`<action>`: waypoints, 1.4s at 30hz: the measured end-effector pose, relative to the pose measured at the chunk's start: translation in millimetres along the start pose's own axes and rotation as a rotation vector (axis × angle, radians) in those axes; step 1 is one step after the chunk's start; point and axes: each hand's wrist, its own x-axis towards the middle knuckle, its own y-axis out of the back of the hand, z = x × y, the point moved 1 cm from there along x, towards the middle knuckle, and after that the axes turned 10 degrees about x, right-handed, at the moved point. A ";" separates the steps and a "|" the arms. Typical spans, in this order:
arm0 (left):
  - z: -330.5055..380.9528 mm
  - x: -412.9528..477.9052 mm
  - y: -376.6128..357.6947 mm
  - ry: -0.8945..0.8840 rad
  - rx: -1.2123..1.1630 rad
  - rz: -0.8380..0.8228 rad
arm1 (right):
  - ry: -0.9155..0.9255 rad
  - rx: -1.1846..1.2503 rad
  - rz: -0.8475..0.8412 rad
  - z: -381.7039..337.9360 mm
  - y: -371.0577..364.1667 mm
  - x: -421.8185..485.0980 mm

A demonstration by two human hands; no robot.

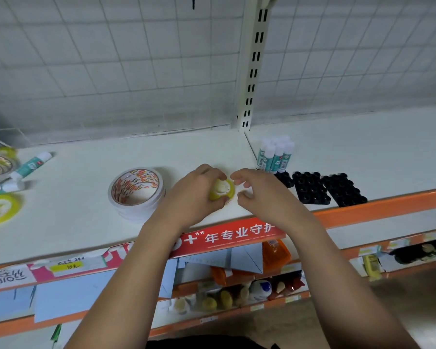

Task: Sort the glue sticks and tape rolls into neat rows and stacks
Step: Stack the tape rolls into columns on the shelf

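Head camera looks down on the white shelf (73,220), where a stack of wide white tape rolls (136,192) lies flat just beside the left hand (194,197), whose curled fingers grip a small yellow tape roll (223,190) near the front edge; the right hand (259,195) hovers just beside it, fingers loosely bent, holding nothing. Setting it down well likely means lowering it flat and steadying it with the free hand. The roll seems tilted, its hole facing up and rightward, with no long axis to speak of.

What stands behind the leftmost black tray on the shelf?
Upright glue sticks in a cluster. The right hand covers the tray's left edge, so whatever lies there is unseen.
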 end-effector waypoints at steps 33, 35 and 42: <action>-134.8 -160.6 122.1 0.387 0.232 0.354 | 0.441 0.057 -0.056 -218.1 -109.7 52.6; -158.7 -187.3 125.2 0.451 0.266 0.337 | 0.462 0.062 -0.116 -242.9 -140.4 56.8; -233.1 -253.1 140.7 0.594 0.324 0.283 | 0.464 0.048 -0.222 -296.4 -222.9 66.0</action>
